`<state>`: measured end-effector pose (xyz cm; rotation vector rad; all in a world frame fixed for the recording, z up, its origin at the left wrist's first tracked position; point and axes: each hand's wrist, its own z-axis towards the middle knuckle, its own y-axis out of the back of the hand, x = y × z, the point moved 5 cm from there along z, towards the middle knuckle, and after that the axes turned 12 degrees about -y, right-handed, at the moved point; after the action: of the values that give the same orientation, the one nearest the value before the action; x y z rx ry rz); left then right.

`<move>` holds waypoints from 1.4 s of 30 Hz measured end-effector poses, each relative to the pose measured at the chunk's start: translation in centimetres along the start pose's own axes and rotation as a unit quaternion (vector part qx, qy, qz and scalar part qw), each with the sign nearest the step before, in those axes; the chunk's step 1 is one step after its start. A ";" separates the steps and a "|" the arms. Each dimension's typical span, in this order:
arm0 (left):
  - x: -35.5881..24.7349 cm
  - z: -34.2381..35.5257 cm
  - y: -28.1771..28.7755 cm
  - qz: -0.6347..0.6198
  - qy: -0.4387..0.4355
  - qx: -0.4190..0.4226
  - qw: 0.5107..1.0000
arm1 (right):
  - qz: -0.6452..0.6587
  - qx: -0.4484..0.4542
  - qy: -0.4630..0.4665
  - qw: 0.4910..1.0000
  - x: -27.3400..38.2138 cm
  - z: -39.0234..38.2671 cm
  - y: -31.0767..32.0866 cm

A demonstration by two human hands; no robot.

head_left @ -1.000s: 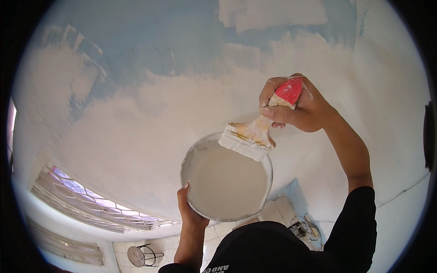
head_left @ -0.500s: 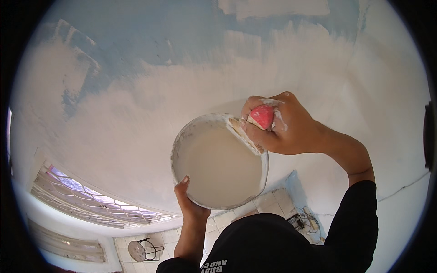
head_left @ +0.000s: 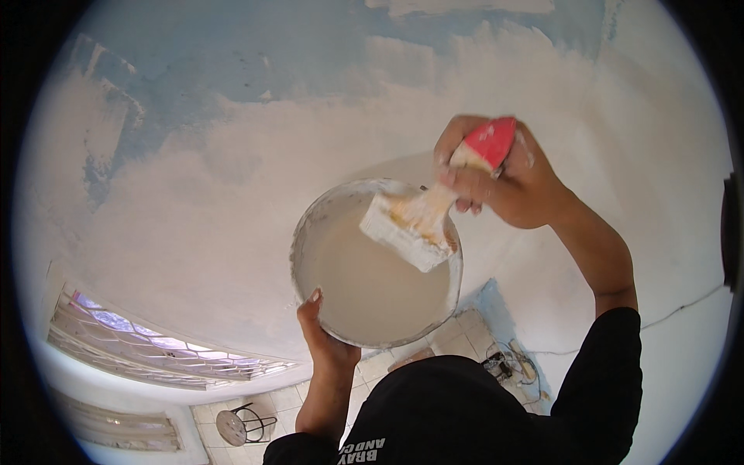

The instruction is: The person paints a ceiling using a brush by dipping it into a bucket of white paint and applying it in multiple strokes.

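Observation:
A round bucket [head_left: 349,287] of thin off-white paint is gripped at its lower-left rim by my left hand [head_left: 329,333], thumb over the edge. My right hand [head_left: 500,174] is closed round a wide paintbrush [head_left: 407,232] with a pale, red-tipped handle. Its white-coated bristles hang over the upper right of the bucket's mouth; whether they touch the liquid I cannot tell. The fingers of that hand have white smears. Behind both hands is the wall [head_left: 232,170], patchy white over light blue.
Lower left is a window [head_left: 139,341] with a white grille. A stool [head_left: 231,426] stands on the tiled floor [head_left: 291,407] below. Cords and a dark object [head_left: 496,368] lie at the wall's foot, lower right; a cable [head_left: 674,314] runs along the right wall.
Compared with half a second ago, my right hand has risen, and the brush has come up from beside the rim to show over the bucket's mouth. The bucket sits slightly higher in view.

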<state>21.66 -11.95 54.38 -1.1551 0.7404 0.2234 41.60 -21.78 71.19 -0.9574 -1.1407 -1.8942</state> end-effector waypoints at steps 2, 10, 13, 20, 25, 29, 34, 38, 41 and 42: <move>-0.5 -0.2 0.2 0.021 -0.029 0.017 0.999 | -0.045 0.051 0.098 0.993 0.0 0.4 -1.2; -1.0 0.7 0.2 0.036 -0.004 0.001 0.999 | -0.111 0.148 0.124 0.975 0.2 1.5 -2.8; -0.8 0.4 0.6 0.051 -0.003 -0.004 0.999 | -0.021 0.119 0.016 0.993 0.3 1.8 -1.8; -1.2 0.8 0.1 0.006 0.052 -0.003 0.999 | 0.003 0.073 0.013 0.997 1.3 1.5 -0.5; -1.6 0.5 -0.5 0.001 0.056 -0.014 0.998 | 0.025 0.075 0.014 0.997 0.6 1.9 -0.4; -1.5 0.4 -0.4 0.004 0.044 -0.021 0.999 | 0.035 0.062 0.005 0.997 0.3 2.2 0.3; -1.6 0.4 -0.1 0.042 0.028 -0.038 0.998 | 0.064 0.060 0.005 0.996 -0.5 2.7 0.9; -1.8 0.2 -0.2 0.057 0.024 -0.059 0.996 | 0.076 0.067 0.005 0.995 -0.8 2.9 0.9; -2.0 0.2 0.1 0.059 0.032 -0.056 0.996 | 0.089 0.069 0.000 0.994 -0.6 2.9 0.8; -2.1 0.2 0.2 0.059 0.030 -0.054 0.996 | 0.089 0.068 0.001 0.994 -0.5 2.9 0.8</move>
<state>20.14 -11.25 55.60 -1.2262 0.8601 0.3318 43.20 -19.32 71.99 -0.9474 -1.1291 -1.6534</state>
